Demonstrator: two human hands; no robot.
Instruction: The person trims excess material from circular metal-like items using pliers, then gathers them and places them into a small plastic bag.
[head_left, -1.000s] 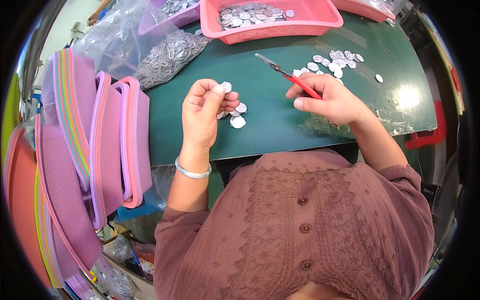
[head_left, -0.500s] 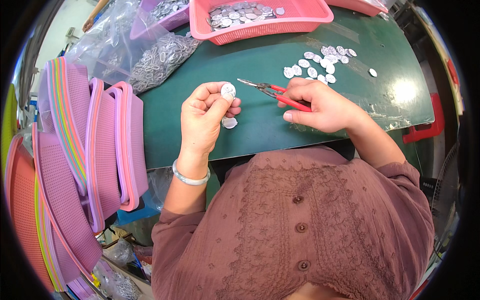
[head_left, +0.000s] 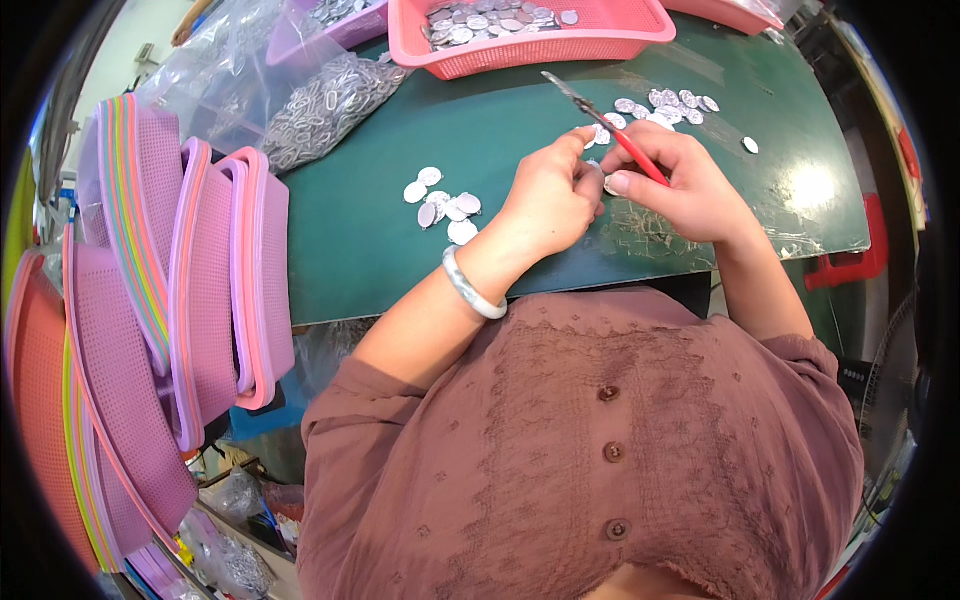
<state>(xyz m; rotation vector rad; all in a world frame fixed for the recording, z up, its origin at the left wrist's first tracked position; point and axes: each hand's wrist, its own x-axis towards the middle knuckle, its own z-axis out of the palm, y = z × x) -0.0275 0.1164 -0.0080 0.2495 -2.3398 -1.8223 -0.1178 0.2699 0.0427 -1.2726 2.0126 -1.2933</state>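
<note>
My right hand [head_left: 685,190] is closed round red-handled pliers [head_left: 640,148], their dark metal jaws tilted up and to the left. Beside it, my left hand [head_left: 552,198] has its thumb and fingers curled together, and the pale edge of an oval metal disc [head_left: 594,165] shows among the fingertips. The two hands almost meet, which partly hides the disc. Behind them lies a loose group of silvery oval discs [head_left: 687,98]. Left of my left wrist is a smaller group of similar discs [head_left: 437,208], lying flat on the green table [head_left: 370,245].
A pink basket [head_left: 545,50] holding many discs stands at the far side. Left of it, a clear bag of metal links [head_left: 330,105] sits near a purple basket [head_left: 345,30]. Stacked purple and pink baskets [head_left: 215,290] line the left side. One disc [head_left: 750,145] lies apart at right.
My left hand has moved right, beside my right hand, leaving several discs uncovered on the table at left. The pliers have swung to point more upward.
</note>
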